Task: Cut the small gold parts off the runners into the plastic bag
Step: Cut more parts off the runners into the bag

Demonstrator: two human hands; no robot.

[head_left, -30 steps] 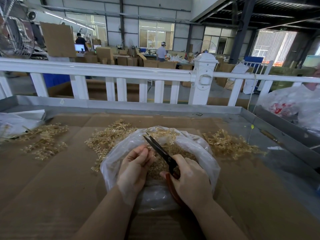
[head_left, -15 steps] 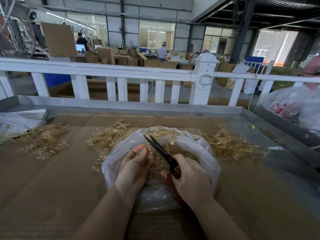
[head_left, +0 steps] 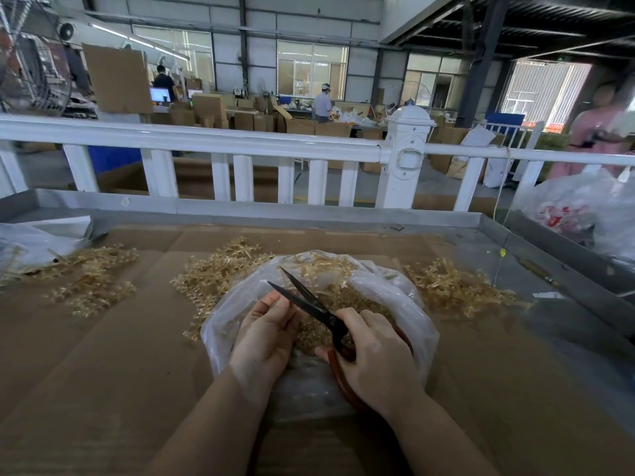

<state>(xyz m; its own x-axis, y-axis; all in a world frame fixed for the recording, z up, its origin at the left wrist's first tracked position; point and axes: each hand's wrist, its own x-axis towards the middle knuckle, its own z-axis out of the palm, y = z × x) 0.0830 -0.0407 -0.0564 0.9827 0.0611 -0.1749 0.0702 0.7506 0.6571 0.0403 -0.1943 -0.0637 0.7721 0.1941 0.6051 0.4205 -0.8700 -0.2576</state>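
Observation:
A clear plastic bag [head_left: 398,304] lies open on the cardboard-covered table, with a heap of small gold parts [head_left: 357,304] inside it. My right hand [head_left: 374,359] grips black scissors [head_left: 309,302] with red handles; the blades are parted and point up and left over the bag. My left hand [head_left: 268,334] is curled over the bag's left side, fingers pinched at the lower blade. What it pinches is hidden by the fingers. Piles of gold runners lie left of the bag [head_left: 220,273], right of the bag [head_left: 453,286] and at the far left [head_left: 89,276].
The table has a raised metal rim [head_left: 275,211] with a white railing [head_left: 206,142] behind it. A crumpled plastic bag [head_left: 31,242] lies at the far left, and full white bags [head_left: 580,207] stand at the right. A person in pink [head_left: 598,128] stands beyond them.
The scissor blades have opened wider. Both hands stay over the bag in nearly the same place.

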